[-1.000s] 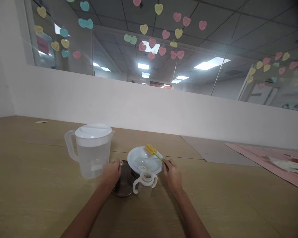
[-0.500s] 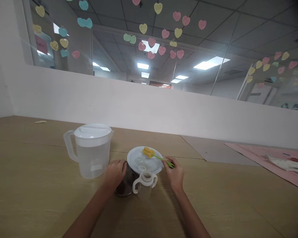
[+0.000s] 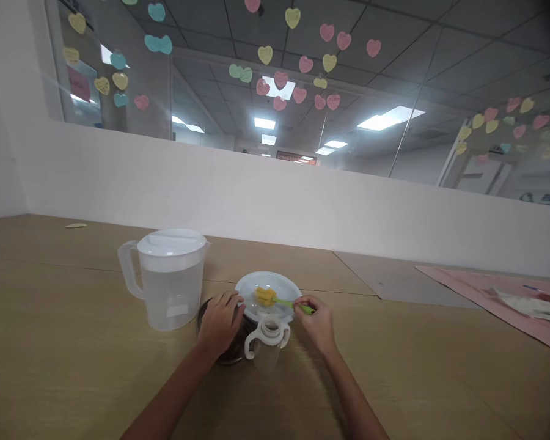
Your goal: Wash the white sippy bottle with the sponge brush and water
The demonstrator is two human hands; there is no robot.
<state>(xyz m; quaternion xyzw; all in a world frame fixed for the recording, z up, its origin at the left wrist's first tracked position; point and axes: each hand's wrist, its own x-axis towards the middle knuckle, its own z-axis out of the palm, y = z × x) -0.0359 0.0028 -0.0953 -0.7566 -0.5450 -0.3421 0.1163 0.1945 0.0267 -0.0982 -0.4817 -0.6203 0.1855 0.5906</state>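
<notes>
In the head view my right hand (image 3: pixel 316 321) pinches the green handle of a bottle brush (image 3: pixel 266 297) with a yellow sponge-like head. The brush head is over the white plate (image 3: pixel 286 284). My left hand (image 3: pixel 220 324) lies with its fingers stretched over a dark brown round dish (image 3: pixel 231 353), fingertips at the plate's left edge. In front of the plate, between my hands, stands a clear bottle (image 3: pixel 266 357) with a white two-handled collar, its mouth uncovered. The clear piece on the plate is mostly hidden.
A translucent lidded pitcher (image 3: pixel 174 287) with a handle stands left of my left hand. A pink sheet (image 3: pixel 467 287) with white items lies at the far right, beside a grey sheet (image 3: pixel 385 275). Behind the table (image 3: pixel 73 342) rises a white wall (image 3: pixel 256 195) with glass above.
The brush head has lowered toward the near left of the plate as my right hand moved slightly left. My left hand has slid right across the dark dish, its fingers spreading toward the plate.
</notes>
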